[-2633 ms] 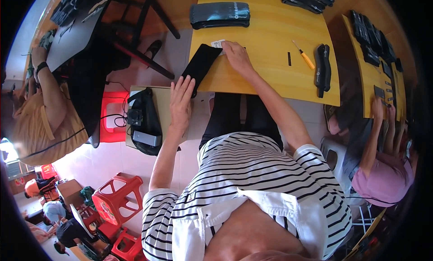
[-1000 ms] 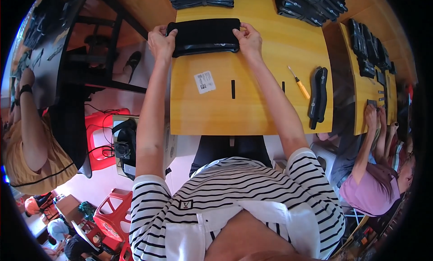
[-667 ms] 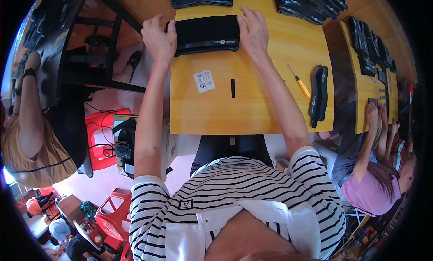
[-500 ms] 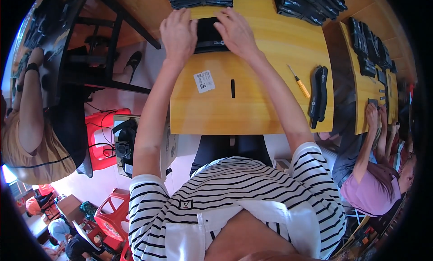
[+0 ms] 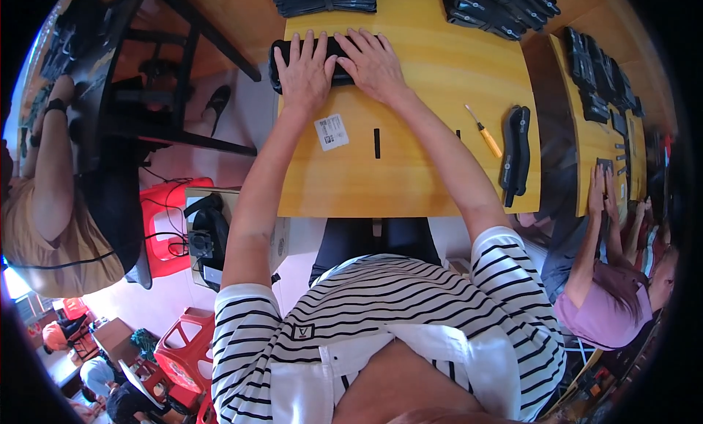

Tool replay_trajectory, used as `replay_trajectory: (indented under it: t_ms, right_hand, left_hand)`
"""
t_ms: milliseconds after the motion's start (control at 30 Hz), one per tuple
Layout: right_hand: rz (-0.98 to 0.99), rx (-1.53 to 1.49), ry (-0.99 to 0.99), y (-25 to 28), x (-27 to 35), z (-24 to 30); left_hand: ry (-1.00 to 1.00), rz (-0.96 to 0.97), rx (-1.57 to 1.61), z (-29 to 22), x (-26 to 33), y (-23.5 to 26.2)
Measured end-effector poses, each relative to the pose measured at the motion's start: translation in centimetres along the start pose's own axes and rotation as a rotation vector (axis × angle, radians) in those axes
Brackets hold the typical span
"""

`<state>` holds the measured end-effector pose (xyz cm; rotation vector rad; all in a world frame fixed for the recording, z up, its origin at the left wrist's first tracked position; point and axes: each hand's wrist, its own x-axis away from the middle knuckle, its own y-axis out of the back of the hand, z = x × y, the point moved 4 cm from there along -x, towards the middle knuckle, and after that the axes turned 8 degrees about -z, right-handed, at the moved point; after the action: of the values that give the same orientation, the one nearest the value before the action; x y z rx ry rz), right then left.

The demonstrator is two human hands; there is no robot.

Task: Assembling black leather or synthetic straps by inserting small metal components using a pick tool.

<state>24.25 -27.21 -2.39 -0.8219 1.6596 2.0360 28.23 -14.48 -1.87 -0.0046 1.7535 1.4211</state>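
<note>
Yellow wooden table in a busy workshop: left hand and right hand lie flat, fingers spread, side by side on a black pouch near the far edge, gripping nothing. Closer in: white label, small black strip. At right, screwdriver & what looks like a black case.

Yellow wooden table, red plastic stools
</note>
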Motion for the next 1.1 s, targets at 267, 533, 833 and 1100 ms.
replay_trajectory:
  t_ms: [267, 533, 833, 1100]
  right_hand:
    - [-0.146, -0.013, -0.022, 4.9, 0.7, 1.1]
    - [-0.358, 0.002, -0.549, 20.3, 13.8, -4.4]
    - [0.177, 0.143, -1.112, 23.9, 25.1, -13.8]
    - [0.313, -0.032, -1.129, 24.2, 26.6, -12.8]
  left_hand:
    - [-0.029, 0.041, -0.114, 0.5, 0.5, -0.6]
    - [-0.031, 0.041, -0.095, -0.6, -0.9, 1.6]
    - [0.034, -0.126, 0.729, -8.6, 2.9, 7.2]
    - [0.282, 0.746, 1.39, -22.7, 10.3, 5.7]
